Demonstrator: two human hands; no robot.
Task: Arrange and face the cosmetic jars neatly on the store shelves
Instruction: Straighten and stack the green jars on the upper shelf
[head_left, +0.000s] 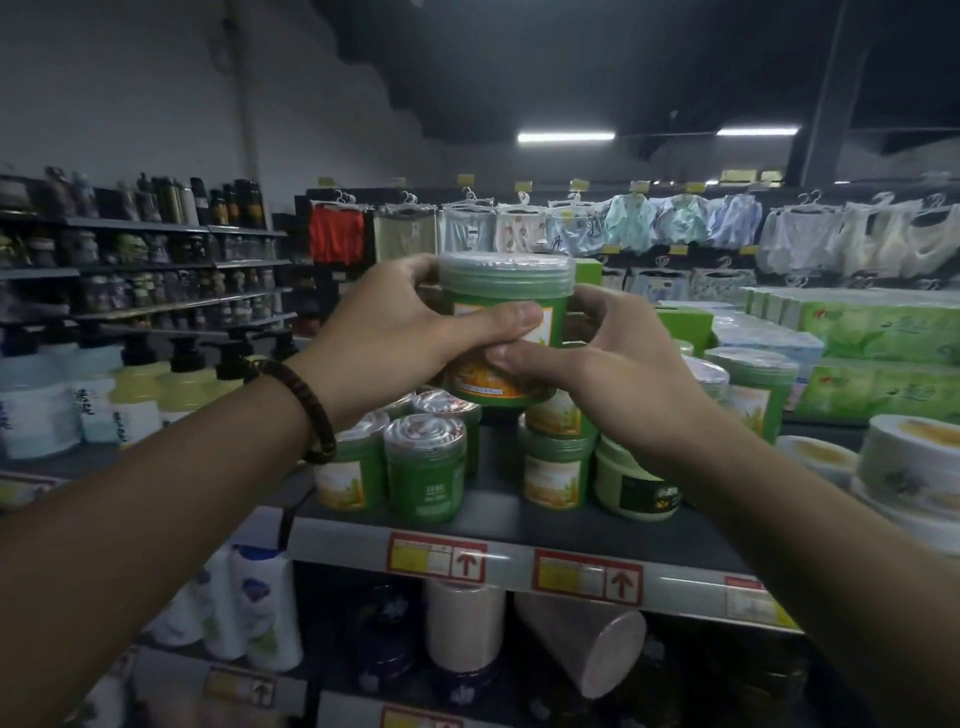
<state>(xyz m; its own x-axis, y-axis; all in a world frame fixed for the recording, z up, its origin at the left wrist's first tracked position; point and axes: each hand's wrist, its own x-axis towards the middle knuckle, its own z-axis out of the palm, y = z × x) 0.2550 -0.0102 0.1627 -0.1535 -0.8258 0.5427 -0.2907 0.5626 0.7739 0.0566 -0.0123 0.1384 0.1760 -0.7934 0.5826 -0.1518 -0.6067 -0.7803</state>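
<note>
Both hands hold one green jar (498, 299) up in the air, just above the cluster of jars standing on the top shelf (498, 501). The left hand (395, 332) grips it from the left, thumb laid across the front label. The right hand (615, 364) grips it from the right, with its thumb lower on the label, touching the left thumb. The remaining fingers of both hands curl behind the jar and are mostly hidden. The jar is roughly upright, clear lid on top; the thumbs cover much of the label, and its print is too blurred to read.

Beneath it, more green jars with shiny lids (426, 467) stand on the shelf, some stacked in twos (how many rows run behind them cannot be made out). A pale green jar with a dark label (636, 483) sits just beside them, partly behind the right wrist. White jars (909, 457) at the far right are cut off by the frame edge.

A dark beaded bracelet (306, 410) circles the left wrist. To the left stand pump bottles (182, 384), their lower parts hidden by the left forearm. Red-bordered price tags (439, 556) sit on the shelf rail. On the shelf below, one beige cylinder (587, 644) leans tilted among upright ones. Green tissue packs (883, 332) and hanging clothes (623, 223) fill the blurred background.
</note>
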